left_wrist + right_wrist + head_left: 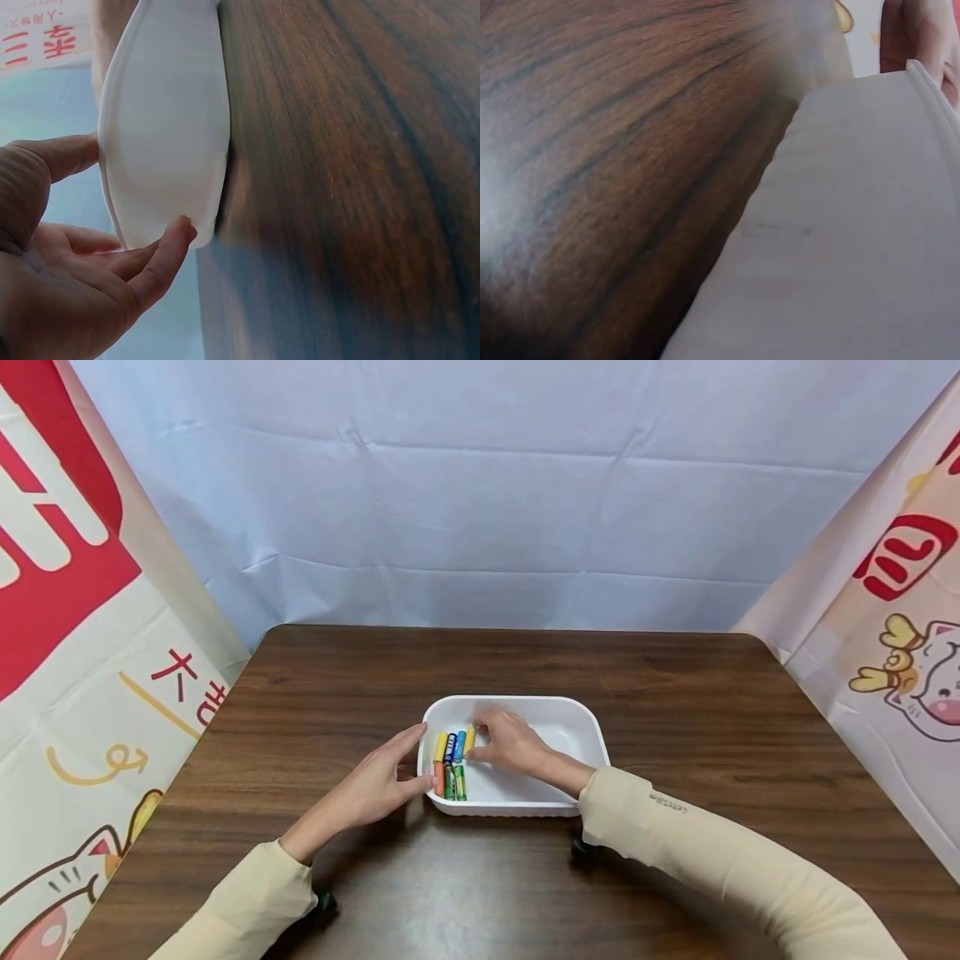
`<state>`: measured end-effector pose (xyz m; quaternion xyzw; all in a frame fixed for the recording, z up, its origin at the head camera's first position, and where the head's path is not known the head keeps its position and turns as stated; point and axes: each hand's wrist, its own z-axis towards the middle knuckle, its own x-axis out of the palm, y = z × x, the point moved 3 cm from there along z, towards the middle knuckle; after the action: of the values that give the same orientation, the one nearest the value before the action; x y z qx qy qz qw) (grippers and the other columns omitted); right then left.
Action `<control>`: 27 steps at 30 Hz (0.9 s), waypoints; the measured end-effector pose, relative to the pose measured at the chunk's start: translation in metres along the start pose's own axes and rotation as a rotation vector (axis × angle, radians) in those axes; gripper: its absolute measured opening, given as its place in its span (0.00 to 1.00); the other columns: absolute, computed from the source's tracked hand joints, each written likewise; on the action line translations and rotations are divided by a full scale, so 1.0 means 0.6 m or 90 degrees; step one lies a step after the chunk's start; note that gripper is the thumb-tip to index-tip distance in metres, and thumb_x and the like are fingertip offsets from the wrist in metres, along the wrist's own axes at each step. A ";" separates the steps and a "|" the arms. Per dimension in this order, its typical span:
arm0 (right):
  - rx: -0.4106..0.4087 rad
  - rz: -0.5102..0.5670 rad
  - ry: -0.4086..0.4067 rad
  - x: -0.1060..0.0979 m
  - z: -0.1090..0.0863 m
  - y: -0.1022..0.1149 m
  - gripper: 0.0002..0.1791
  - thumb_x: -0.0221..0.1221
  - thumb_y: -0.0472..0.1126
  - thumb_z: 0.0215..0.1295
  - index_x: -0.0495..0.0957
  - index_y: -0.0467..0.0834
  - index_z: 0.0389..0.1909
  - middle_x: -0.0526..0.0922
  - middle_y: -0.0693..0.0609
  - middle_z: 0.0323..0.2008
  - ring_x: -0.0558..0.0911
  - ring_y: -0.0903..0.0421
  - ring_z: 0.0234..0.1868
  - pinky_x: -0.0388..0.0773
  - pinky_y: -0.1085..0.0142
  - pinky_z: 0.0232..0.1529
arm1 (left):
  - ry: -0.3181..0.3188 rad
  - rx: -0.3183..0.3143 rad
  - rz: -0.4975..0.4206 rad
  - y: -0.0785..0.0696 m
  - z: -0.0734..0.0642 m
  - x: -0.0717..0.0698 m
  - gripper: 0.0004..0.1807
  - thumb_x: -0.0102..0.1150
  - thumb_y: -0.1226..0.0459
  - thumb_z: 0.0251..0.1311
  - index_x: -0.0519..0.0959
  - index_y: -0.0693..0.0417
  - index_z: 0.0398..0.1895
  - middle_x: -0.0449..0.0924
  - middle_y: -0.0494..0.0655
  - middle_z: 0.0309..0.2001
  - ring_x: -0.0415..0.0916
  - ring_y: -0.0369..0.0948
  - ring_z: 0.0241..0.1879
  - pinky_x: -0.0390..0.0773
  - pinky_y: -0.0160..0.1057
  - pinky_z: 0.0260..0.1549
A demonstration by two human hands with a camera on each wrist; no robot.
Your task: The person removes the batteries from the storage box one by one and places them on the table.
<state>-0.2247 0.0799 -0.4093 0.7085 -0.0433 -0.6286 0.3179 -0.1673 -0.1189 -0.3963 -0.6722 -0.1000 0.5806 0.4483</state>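
A white plastic tray (517, 808) stands on the table, with small coloured batteries lined up in two rows at its left end. The back row has a yellow battery (440, 747), a dark blue one (450, 747), a lighter blue one (460, 746) and another yellow one (470, 739). In front lie an orange battery (439, 778) and two green ones (454, 782). My left hand (378, 781) holds the tray's left end, thumb over the rim, fingers against the outer wall (165, 120). Inside the tray, my right hand (513, 742) pinches the right-hand yellow battery between thumb and fingers, its fingertips blurred.
The dark wood table (337, 668) extends around the tray on all sides. A pale cloth (480, 527) hangs behind it, and printed banners (60, 635) flank both sides. The right forearm (675, 818) passes over the tray's front right corner.
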 end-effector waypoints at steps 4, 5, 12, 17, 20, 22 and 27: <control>0.011 -0.019 -0.002 0.009 -0.001 -0.001 0.25 0.72 0.45 0.47 0.79 0.38 0.45 0.77 0.48 0.38 0.71 0.56 0.37 0.72 0.63 0.40 | -0.004 0.002 -0.011 -0.002 -0.001 0.000 0.42 0.64 0.57 0.56 0.55 0.61 0.70 0.55 0.54 0.69 0.63 0.46 0.61 0.74 0.43 0.47; 0.015 -0.024 -0.002 0.011 -0.002 0.000 0.26 0.72 0.46 0.47 0.79 0.38 0.46 0.77 0.48 0.39 0.71 0.56 0.38 0.72 0.62 0.41 | -0.003 0.001 -0.012 -0.002 -0.001 0.000 0.42 0.64 0.57 0.56 0.55 0.61 0.70 0.55 0.54 0.69 0.62 0.46 0.62 0.74 0.43 0.48; 0.044 -0.051 0.018 0.011 -0.004 0.002 0.27 0.72 0.48 0.46 0.78 0.38 0.46 0.75 0.49 0.39 0.71 0.56 0.36 0.73 0.64 0.38 | -0.002 0.000 -0.009 -0.002 0.000 0.000 0.43 0.64 0.56 0.56 0.55 0.60 0.70 0.55 0.54 0.69 0.61 0.46 0.62 0.72 0.44 0.50; 0.031 0.008 0.015 -0.024 -0.005 0.004 0.21 0.71 0.46 0.44 0.80 0.39 0.38 0.77 0.49 0.33 0.72 0.57 0.31 0.71 0.66 0.32 | -0.005 -0.002 0.010 0.000 0.002 -0.002 0.43 0.64 0.55 0.56 0.55 0.59 0.70 0.55 0.52 0.69 0.57 0.45 0.65 0.67 0.46 0.55; 0.014 0.071 0.011 -0.066 -0.014 0.001 0.20 0.69 0.45 0.45 0.79 0.39 0.39 0.78 0.48 0.32 0.73 0.57 0.30 0.71 0.67 0.31 | -0.002 -0.003 0.008 -0.001 0.002 -0.001 0.43 0.63 0.54 0.56 0.55 0.59 0.71 0.55 0.53 0.69 0.56 0.45 0.65 0.68 0.46 0.54; 0.009 0.100 0.004 -0.098 -0.026 -0.004 0.21 0.68 0.45 0.46 0.78 0.39 0.41 0.79 0.48 0.32 0.74 0.57 0.30 0.72 0.67 0.31 | 0.000 -0.005 0.003 -0.002 0.002 -0.001 0.43 0.63 0.54 0.56 0.54 0.59 0.71 0.55 0.53 0.69 0.56 0.45 0.65 0.69 0.46 0.54; -0.010 0.174 -0.046 -0.182 -0.065 -0.031 0.20 0.67 0.39 0.50 0.76 0.38 0.44 0.78 0.48 0.32 0.76 0.56 0.33 0.73 0.68 0.31 | 0.001 -0.013 -0.005 -0.001 0.000 -0.001 0.43 0.63 0.54 0.56 0.55 0.58 0.71 0.55 0.52 0.69 0.56 0.44 0.65 0.71 0.44 0.51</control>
<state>-0.2178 0.1600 -0.3242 0.6704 -0.1458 -0.6046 0.4046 -0.1671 -0.1191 -0.3956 -0.6768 -0.1086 0.5774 0.4436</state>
